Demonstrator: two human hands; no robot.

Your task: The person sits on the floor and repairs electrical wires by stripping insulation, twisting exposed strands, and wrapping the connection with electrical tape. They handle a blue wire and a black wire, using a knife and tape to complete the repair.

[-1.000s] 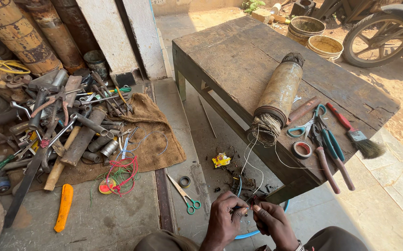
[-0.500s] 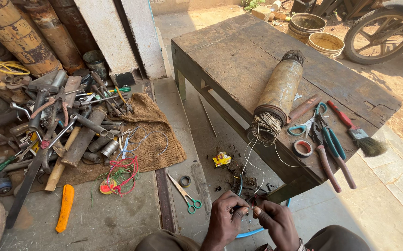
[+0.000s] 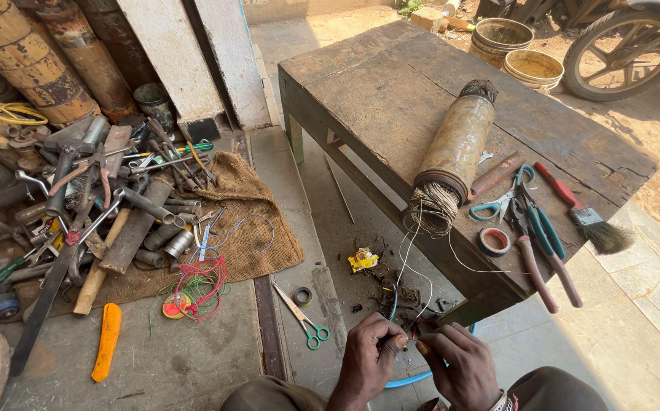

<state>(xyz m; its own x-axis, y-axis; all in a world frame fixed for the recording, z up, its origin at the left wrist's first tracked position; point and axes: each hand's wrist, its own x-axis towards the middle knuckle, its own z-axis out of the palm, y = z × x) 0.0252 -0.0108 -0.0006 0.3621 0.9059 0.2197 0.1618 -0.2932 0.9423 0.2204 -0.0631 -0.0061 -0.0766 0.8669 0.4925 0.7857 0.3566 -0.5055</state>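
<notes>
At the bottom centre of the frame, the left hand (image 3: 366,359) and right hand (image 3: 459,365) pinch thin white wires (image 3: 410,259) that trail down from the wound end of a rusty cylinder (image 3: 452,156) on the wooden counter (image 3: 391,84) at upper right.

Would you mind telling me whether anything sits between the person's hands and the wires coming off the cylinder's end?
Nothing visible does. The left hand and right hand already pinch the thin wires, which run free through the air from the cylinder's wound end at the wooden table's edge.
</notes>
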